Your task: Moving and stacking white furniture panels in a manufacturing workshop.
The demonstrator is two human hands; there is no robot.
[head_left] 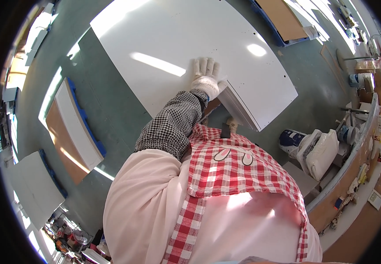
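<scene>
Head view: the left hand [206,77], in a white knit glove, lies flat on the top white panel [190,48] of a stack, near the panel's near edge. Its fingers [208,66] are spread open and pressed on the panel's surface, gripping nothing; the panel lies under them and stretches away beyond the fingertips. The thumb points toward the panel's near right corner, where the stacked edges [239,108] show below the hand. A checked sleeve [173,123] covers the forearm, above a red checked apron [230,163]. The right hand is out of sight. Left of the panel, another board [74,132] rests on blue supports on the green floor [111,105]. Right of the panel lie white sacks [320,152].
</scene>
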